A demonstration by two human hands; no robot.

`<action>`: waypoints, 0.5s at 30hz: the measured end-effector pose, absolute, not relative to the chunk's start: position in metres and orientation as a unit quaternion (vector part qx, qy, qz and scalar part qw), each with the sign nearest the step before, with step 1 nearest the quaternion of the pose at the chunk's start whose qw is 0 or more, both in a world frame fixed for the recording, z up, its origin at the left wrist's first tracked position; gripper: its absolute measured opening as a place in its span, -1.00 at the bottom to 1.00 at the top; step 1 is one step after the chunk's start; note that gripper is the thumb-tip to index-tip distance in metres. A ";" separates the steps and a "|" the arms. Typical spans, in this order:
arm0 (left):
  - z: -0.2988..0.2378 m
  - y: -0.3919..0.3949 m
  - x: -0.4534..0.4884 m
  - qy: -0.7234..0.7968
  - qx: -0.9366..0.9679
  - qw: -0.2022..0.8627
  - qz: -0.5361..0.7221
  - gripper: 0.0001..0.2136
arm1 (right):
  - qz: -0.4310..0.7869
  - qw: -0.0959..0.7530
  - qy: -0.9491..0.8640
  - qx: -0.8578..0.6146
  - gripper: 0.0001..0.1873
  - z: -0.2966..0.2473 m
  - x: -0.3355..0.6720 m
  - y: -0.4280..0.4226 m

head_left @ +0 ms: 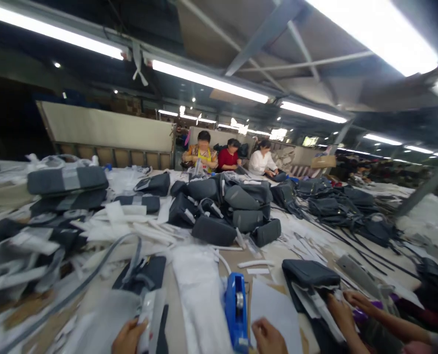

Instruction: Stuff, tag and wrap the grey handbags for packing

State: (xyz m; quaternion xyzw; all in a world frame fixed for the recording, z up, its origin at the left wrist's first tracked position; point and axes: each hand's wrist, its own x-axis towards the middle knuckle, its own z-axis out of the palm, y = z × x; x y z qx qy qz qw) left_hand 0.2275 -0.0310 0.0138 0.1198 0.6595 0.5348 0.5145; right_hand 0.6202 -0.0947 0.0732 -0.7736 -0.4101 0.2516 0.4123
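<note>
My left hand [128,338] shows at the bottom edge, its fingers curled round a clear plastic-wrapped white piece [149,314] that lies over a dark panel. My right hand [267,338] is low at the bottom edge, resting against a white paper sheet [274,307]. Most of its fingers are cut off by the frame. A blue tape dispenser [236,307] stands between my two hands, beside a long white foam wrap [200,290].
A co-worker's two hands [346,312] at the right handle a dark grey bag [309,273]. Piles of grey bags [237,206], straps and white strips cover the long table. Three people sit working at the far end [228,157].
</note>
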 end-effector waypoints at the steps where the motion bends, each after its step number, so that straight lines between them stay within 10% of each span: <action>1: 0.018 -0.035 0.228 0.653 0.134 0.514 0.539 -0.82 | 0.282 0.388 -0.428 -0.766 -0.94 0.067 0.581 -0.090; 15: -0.034 -0.031 0.233 0.654 0.147 0.482 0.564 -0.63 | 0.597 0.246 -0.538 -0.543 -0.77 0.054 0.311 0.021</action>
